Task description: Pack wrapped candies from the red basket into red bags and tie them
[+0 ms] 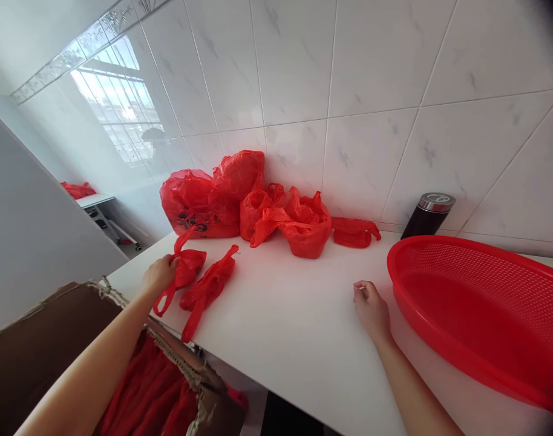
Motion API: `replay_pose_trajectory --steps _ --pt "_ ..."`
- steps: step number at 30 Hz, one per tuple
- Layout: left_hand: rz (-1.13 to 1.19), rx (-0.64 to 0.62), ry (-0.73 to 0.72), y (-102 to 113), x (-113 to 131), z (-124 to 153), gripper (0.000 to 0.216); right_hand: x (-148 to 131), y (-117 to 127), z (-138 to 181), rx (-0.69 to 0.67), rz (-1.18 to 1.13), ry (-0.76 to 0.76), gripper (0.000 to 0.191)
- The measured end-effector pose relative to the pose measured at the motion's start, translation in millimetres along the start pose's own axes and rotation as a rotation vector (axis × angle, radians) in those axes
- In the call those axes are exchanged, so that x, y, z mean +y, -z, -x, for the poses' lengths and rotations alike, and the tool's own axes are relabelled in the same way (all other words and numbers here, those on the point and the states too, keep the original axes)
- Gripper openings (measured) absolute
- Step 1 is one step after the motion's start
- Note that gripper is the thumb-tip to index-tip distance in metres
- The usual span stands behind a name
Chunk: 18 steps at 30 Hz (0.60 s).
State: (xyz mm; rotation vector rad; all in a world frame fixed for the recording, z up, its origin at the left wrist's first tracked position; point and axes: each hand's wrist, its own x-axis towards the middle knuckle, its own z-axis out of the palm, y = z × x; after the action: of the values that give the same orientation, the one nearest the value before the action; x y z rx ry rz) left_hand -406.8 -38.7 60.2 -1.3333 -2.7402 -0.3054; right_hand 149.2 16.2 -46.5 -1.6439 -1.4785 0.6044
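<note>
At the left edge of the white table [276, 315], my left hand [160, 274] is closed on a small red plastic bag [189, 268], whose handle loops stick out above and below my fingers. Beside it lies another small red plastic bag [210, 284], knotted and stretched out. My right hand [371, 307] is over the table's right part, close to a large red plastic basket [408, 303] but apart from it. Its fingers are curled together, and no object shows in them.
Several filled red bags [204, 203] stand against the tiled wall, with a flatter red bag [354, 232] to their right. A black tumbler [428, 216] stands behind the basket. Below my left arm, an open cardboard box [35, 327] holds a heap of red bags [153, 393].
</note>
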Motion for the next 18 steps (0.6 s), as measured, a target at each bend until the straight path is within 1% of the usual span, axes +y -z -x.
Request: replay_pose_trajectory --steps 2,6,8,10,12,15,17,18 --pt "0.007 0.038 -0.022 1.0 -0.3 1.5 0.053 0.1 -0.1 0.3 -0.002 0.002 -0.002 0.023" --pt "0.029 0.026 -0.048 6.0 5.1 3.6 0.056 0.4 0.0 0.7 -0.003 0.003 -0.005 0.022" --pt "0.029 0.041 -0.051 9.6 13.3 7.9 0.06 0.6 -0.1 0.8 -0.004 0.002 -0.007 0.022" --pt "0.03 0.036 -0.086 9.6 25.4 18.5 0.062 0.8 -0.3 0.7 -0.01 -0.001 -0.009 0.022" --pt "0.031 -0.043 -0.159 3.0 39.1 35.3 0.062 0.9 -0.5 0.5 -0.014 -0.005 -0.01 0.022" --pt "0.002 -0.186 -0.254 -13.8 53.8 59.9 0.059 1.1 -0.3 0.3 -0.01 -0.007 -0.01 0.022" --pt "-0.026 -0.223 -0.267 -20.4 55.5 64.5 0.05 1.2 0.0 0.4 -0.005 -0.009 -0.004 0.022" --pt "-0.033 -0.224 -0.26 -20.6 53.6 61.8 0.044 1.2 0.1 0.5 -0.006 -0.011 0.001 0.023"
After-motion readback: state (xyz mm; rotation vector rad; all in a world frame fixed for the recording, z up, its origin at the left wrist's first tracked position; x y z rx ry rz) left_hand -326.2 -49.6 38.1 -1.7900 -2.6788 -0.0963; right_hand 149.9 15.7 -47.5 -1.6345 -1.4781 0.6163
